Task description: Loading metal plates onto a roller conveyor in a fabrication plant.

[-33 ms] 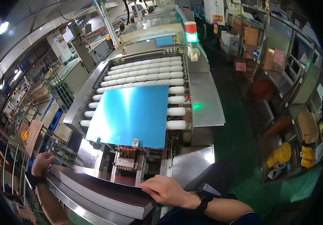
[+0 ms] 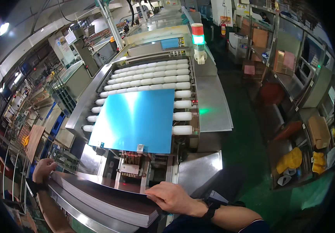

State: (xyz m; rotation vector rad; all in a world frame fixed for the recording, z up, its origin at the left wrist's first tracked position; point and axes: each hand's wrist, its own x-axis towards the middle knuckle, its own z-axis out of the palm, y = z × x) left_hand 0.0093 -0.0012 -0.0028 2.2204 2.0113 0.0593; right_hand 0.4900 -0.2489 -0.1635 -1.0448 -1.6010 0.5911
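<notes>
A stack of thin sheets (image 2: 109, 206) with pale edges and a dark top lies at the front. My right hand (image 2: 171, 197) is closed, thumb and fingers pinching the right end of a thin shiny sheet (image 2: 97, 179) along the stack's far side. At the sheet's left end, my left hand (image 2: 44, 170) has its fingers curled in at the corner; their grip is partly hidden. Between the hands the sheet's edge bows. Beyond them a bright blue sheet (image 2: 136, 120) rests flat on white rollers (image 2: 183, 116), its near edge by small metal clips (image 2: 140, 148).
A metal roller machine (image 2: 214, 105) extends away ahead. A red-and-green signal light (image 2: 198, 39) stands on its right side. Shelving (image 2: 288, 89) with boards and yellow gloves (image 2: 290, 160) lines the right, across a green floor (image 2: 249, 155). Racks and a copper-coloured panel (image 2: 35, 141) stand left.
</notes>
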